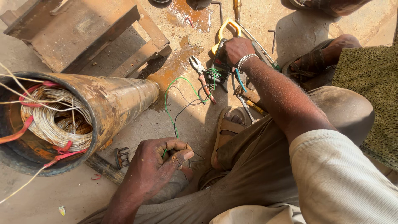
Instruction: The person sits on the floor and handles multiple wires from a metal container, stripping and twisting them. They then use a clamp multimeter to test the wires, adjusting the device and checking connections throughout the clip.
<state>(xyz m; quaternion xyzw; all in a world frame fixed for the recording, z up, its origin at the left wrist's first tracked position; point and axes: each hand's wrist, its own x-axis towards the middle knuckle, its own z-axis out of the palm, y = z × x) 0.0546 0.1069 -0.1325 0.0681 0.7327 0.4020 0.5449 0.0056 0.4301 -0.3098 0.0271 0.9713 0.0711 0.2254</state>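
Rusty steel motor casing (112, 103) lying on its side on the concrete floor (54, 199), open end facing the camera, showing pale wire coils (54, 120) tied with red tape strips (62, 148).

Left hand (159, 159) resting low near the left knee, fingers pressed together, pinching the near ends of the thin green wire (166, 99) and black wire (182, 108) between thumb and forefinger.

Both wires running away from the left hand across the floor, curving up toward the clamp meter (219, 62).

Right hand (236, 49) reaching forward with the arm extended, fingers closed around the dark body of the clamp meter, a beaded band on the wrist. Yellow jaw loop (226, 27) of the meter projecting beyond the knuckles, pointing away from the body.

Pliers (201, 76) with red handles lying on the floor just left of the meter, close to the wire run. Blue-handled tool (240, 81) and further hand tools lying beneath the right forearm; kind partly hidden.

Sandalled foot (228, 128) planted between the two hands. Second foot in a sandal (309, 64) lying near the right elbow, next to a green woven mat (369, 83).

Rusty angle-iron frame (83, 33) standing beyond the casing, well apart from both hands. Orange rust stain (174, 66) marking the floor between the frame and the pliers.
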